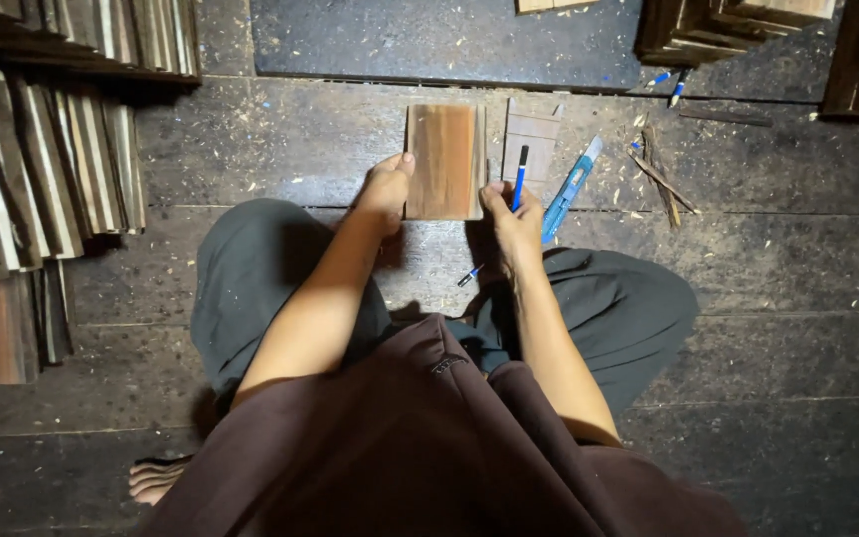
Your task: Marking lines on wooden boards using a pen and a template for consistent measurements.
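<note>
Wood piece between fingers (both hands)

The flat rectangular brown wooden board lies on the dark plank floor, between the left hand and right hand. Right of it lie a smaller pale wooden piece, then a blue utility knife. Stacked wooden slats stand far left.

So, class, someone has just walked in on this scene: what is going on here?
A person sits on a dark plank floor strewn with shavings, holding a small brown wooden board. The left hand steadies its left edge. The right hand touches its lower right corner and has a blue pen in its grip. A blue utility knife lies just to the right, and stacked boards lie further left.
</note>
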